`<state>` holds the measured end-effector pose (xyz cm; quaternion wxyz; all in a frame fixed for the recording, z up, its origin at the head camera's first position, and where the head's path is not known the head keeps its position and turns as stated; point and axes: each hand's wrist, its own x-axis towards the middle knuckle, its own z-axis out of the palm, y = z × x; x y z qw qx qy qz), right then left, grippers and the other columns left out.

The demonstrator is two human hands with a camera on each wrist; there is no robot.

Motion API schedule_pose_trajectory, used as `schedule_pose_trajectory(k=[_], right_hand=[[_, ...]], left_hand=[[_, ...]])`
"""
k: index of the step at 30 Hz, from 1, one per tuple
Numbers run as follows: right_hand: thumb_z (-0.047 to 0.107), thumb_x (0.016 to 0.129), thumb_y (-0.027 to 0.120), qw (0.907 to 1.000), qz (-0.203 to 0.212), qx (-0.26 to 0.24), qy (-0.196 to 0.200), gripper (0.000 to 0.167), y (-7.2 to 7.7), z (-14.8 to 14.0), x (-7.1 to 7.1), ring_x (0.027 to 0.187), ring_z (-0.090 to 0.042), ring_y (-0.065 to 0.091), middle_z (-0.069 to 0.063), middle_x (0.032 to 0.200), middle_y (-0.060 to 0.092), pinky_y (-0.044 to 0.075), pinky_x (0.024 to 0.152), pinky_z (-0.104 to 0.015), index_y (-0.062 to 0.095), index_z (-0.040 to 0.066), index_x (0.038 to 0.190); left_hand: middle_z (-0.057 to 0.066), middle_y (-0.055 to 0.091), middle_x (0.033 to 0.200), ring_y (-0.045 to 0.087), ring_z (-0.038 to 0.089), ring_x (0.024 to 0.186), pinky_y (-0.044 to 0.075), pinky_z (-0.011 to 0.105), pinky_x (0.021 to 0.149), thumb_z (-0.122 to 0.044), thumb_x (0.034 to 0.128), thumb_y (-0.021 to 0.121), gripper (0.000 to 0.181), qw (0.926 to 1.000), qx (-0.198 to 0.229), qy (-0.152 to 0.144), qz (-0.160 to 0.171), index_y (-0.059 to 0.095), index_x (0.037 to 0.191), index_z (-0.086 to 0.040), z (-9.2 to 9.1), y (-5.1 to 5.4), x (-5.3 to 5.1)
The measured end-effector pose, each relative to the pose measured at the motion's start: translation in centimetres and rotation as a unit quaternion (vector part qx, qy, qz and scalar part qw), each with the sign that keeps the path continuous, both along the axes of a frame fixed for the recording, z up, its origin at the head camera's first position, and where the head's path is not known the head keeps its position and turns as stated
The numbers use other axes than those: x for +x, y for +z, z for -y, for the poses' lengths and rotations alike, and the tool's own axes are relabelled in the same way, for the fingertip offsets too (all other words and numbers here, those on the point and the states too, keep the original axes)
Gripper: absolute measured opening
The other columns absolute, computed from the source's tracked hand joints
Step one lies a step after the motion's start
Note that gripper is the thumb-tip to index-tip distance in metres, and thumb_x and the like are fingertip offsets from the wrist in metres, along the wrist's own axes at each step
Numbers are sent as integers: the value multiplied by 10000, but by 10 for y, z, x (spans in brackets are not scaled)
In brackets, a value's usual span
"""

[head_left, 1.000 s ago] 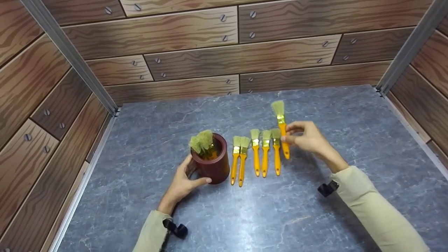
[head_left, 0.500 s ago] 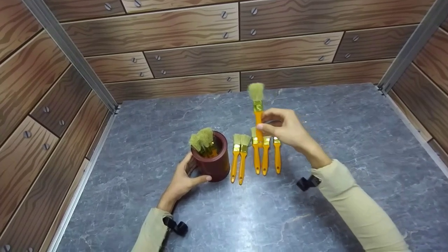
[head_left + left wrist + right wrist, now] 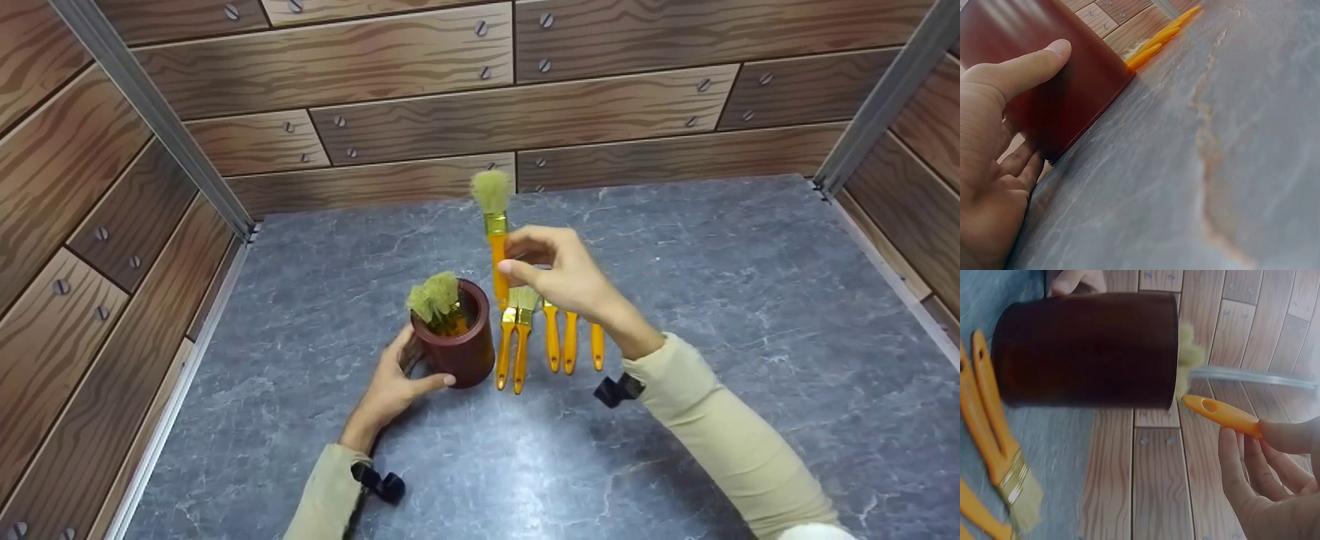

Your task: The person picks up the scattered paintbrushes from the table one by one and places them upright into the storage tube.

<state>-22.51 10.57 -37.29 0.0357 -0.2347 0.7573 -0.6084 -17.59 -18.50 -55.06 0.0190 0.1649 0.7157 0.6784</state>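
A dark red cup [image 3: 459, 352] stands upright on the table, bristle ends of several brushes [image 3: 435, 298] showing above its rim. My left hand [image 3: 391, 386] grips the cup from its left side, thumb across the front, as the left wrist view also shows on the cup [image 3: 1067, 84]. Raised just right of the cup, a brush [image 3: 497, 255] with orange handle is pinched in my right hand [image 3: 566, 274], bristles up. In the right wrist view the held handle's holed end [image 3: 1221, 415] is near the cup's rim.
Two brushes [image 3: 512, 352] lie side by side just right of the cup. Further right lie three more brushes [image 3: 570, 345], partly hidden under my right hand. Wood-patterned walls [image 3: 420, 127] enclose the grey marbled table [image 3: 300, 300] at the back and sides.
My right hand has lifted the brush from the right end of the row and carried it left, towards the cup. My left hand and the cup have stayed in place.
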Motion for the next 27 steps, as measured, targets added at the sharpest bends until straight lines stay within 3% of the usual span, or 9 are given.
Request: schedule_pose_trajectory(k=[9, 15, 27], right_hand=[[24, 978, 744, 9994, -258, -85, 229, 150, 3, 26, 6, 917, -272, 752, -155, 1041, 768, 665, 861, -453, 753, -7, 1124], [80, 987, 757, 9982, -467, 178, 327, 172, -3, 42, 11, 966, -236, 751, -92, 1091, 776, 653, 877, -381, 768, 49, 1156], [72, 964, 777, 9959, -725, 200, 502, 182, -11, 60, 15, 977, -252, 771, -124, 1090, 781, 651, 909, -375, 773, 36, 1142]], left_hand=[[44, 562, 1594, 490, 238, 1514, 359, 434, 1287, -56, 807, 942, 1014, 10000, -81, 47, 19, 402, 1653, -203, 1, 0, 0], [22, 575, 1579, 512, 219, 1495, 390, 433, 1269, -79, 828, 933, 966, 9999, -114, -1, -25, 428, 1635, -242, 1, -1, 2], [21, 581, 1575, 525, 221, 1482, 399, 409, 1260, -56, 825, 929, 986, 10000, -46, -27, -84, 418, 1644, -256, 1, -2, -1]])
